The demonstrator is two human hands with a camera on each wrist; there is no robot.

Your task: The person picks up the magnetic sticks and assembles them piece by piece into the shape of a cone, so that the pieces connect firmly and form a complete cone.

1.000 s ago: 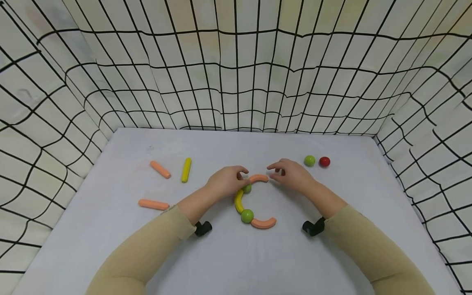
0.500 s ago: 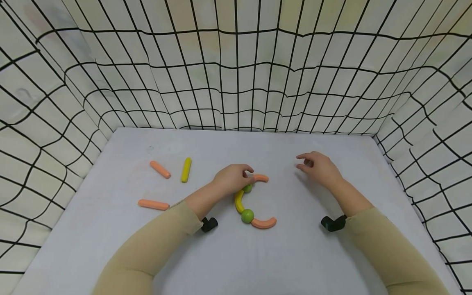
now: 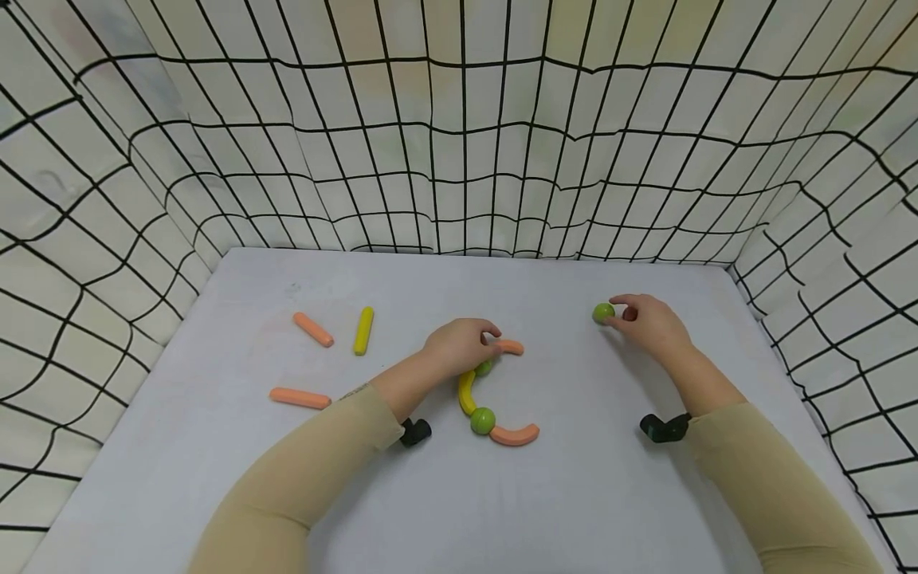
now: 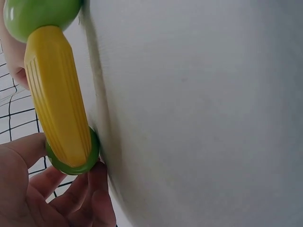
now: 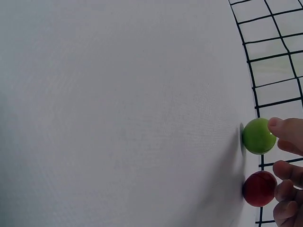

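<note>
My left hand [image 3: 462,347] hovers with loosely bent fingers at the left end of an orange curved piece [image 3: 512,347], its thumb covering part of it. Just below sits a green ball [image 3: 484,367], seen in the left wrist view behind a ridged yellow curved piece [image 4: 59,99], with thumb and fingers around it. A second green ball [image 3: 483,421] and another orange curved piece [image 3: 515,435] continue the C-shaped row. My right hand [image 3: 653,325] reaches to a green ball [image 5: 258,136], thumb tip at its side. A red ball [image 5: 260,188] lies near the other fingers, mostly hidden in the head view.
On the left of the white table [image 3: 402,510] lie two straight orange sticks [image 3: 313,329] and a yellow stick [image 3: 363,331]. Black netting [image 3: 459,191] over white walls borders the table's back and sides.
My right hand has moved right, from beside the upper orange curved piece to the green and red balls. My left hand has shifted slightly right while the row stayed in place.
</note>
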